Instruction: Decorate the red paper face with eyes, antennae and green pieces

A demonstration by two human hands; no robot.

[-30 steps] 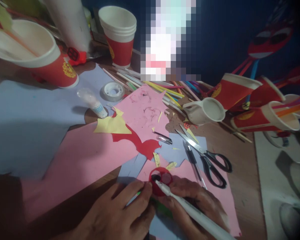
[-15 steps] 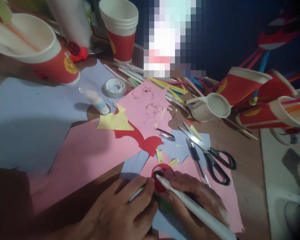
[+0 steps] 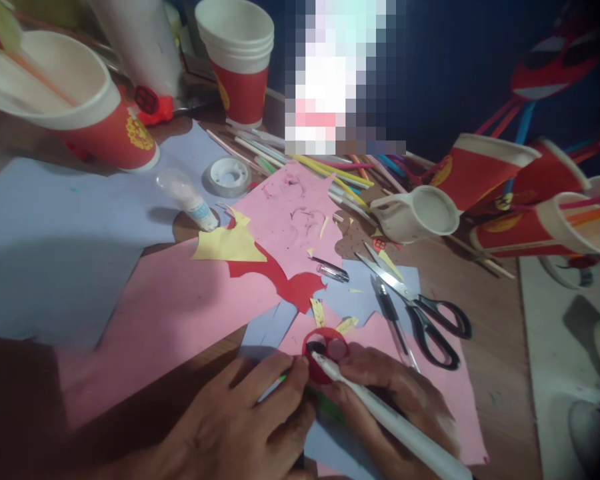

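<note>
My right hand (image 3: 395, 400) is closed around a white marker (image 3: 385, 413). The marker's tip rests on a small red paper disc (image 3: 323, 372), beside a partly blackened eye shape. A second, pinkish eye shape is on the disc's right, and two yellow paper strips (image 3: 318, 313) stick out from its top. My left hand (image 3: 250, 413) presses its closed fingers at the disc's lower left edge. Some green shows between and below the fingers, mostly covered. Pink paper (image 3: 445, 393) lies beneath, with black-handled scissors (image 3: 415, 300) and a pen (image 3: 393, 313) to the right.
A glue bottle (image 3: 187, 200), a tape roll (image 3: 229, 175) and paper scraps lie further back. Red-and-white paper cups (image 3: 240, 87) stand behind, others lie at the right near a white measuring cup (image 3: 425, 212). Several coloured sticks (image 3: 325, 173) lie at the back.
The marker tip has shifted slightly down, off the black patch's lower edge. My left hand stays at the disc, and the view has drifted very slightly.
</note>
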